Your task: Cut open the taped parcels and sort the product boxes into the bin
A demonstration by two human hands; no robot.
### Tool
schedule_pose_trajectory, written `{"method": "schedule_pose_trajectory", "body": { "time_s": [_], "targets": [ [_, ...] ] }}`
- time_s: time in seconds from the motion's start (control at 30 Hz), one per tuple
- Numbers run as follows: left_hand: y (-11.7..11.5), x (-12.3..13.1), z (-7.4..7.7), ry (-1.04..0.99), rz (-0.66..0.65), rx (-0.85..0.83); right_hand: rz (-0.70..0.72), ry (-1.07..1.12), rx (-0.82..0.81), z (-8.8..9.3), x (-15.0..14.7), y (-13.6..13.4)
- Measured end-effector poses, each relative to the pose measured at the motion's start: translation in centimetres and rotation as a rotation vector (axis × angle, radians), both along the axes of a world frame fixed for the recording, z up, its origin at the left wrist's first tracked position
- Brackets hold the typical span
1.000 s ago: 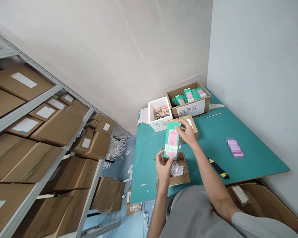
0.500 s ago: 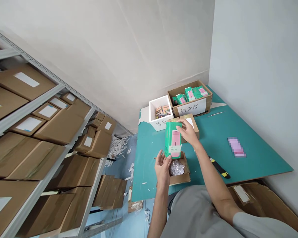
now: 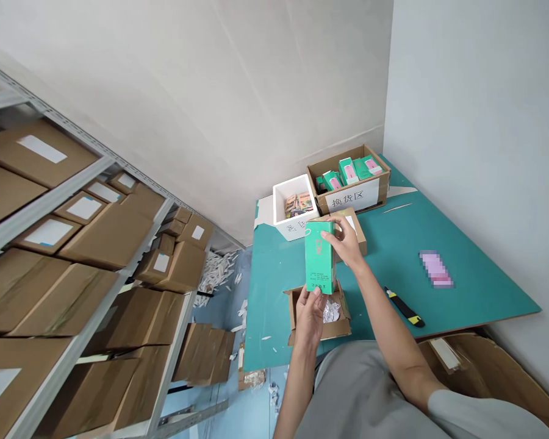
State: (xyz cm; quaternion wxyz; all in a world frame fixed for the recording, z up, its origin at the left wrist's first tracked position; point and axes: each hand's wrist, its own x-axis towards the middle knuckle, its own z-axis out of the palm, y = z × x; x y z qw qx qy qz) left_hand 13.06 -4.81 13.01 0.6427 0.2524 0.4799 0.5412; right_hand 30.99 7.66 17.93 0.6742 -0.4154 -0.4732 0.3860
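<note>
A green product box (image 3: 319,259) is held upright above the table, its plain printed side turned toward me. My left hand (image 3: 310,311) grips its bottom end, and my right hand (image 3: 345,239) pinches the upper right edge. Below it stands an open cardboard box (image 3: 338,329) with clear plastic wrap (image 3: 331,311) inside, partly hidden by my left hand. A closed carton (image 3: 357,225) with a white label lies behind my right hand.
At the back stand a labelled cardboard bin (image 3: 354,198) of green boxes and a white foam bin (image 3: 295,227) of small packets. A yellow-black utility knife (image 3: 404,306) and a blurred pink item (image 3: 435,269) lie on the green table (image 3: 476,286). Shelves of cartons (image 3: 96,231) flank the left.
The green product box has been turned in my hands, from the face with the pink picture to a plain printed side. My left hand has shifted slightly right along its bottom.
</note>
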Motion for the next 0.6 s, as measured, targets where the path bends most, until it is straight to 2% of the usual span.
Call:
{"method": "schedule_pose_trajectory", "body": {
  "time_s": [0.13, 0.2, 0.4, 0.5, 0.6],
  "targets": [
    [0.5, -0.4, -0.9, 0.045, 0.023, 0.027, 0.073, -0.018, 0.003, 0.3, 0.4, 0.0],
    [0.6, -0.4, -1.0, 0.091, 0.062, 0.035, 0.058, -0.058, 0.029, 0.6, 0.6, -0.2],
    [0.0, 1.5, 0.3, 0.352, 0.245, 0.18, -0.056, -0.179, 0.014, 1.6, 0.2, -0.8],
    [-0.5, 2.0, 0.7, 0.349, 0.217, 0.21, -0.136, -0.178, 0.01, 1.7, 0.1, -1.0],
    [-0.8, 1.6, 0.7, 0.237, 0.136, 0.14, -0.165, -0.143, 0.077, 1.6, 0.5, -1.0]
  ]
}}
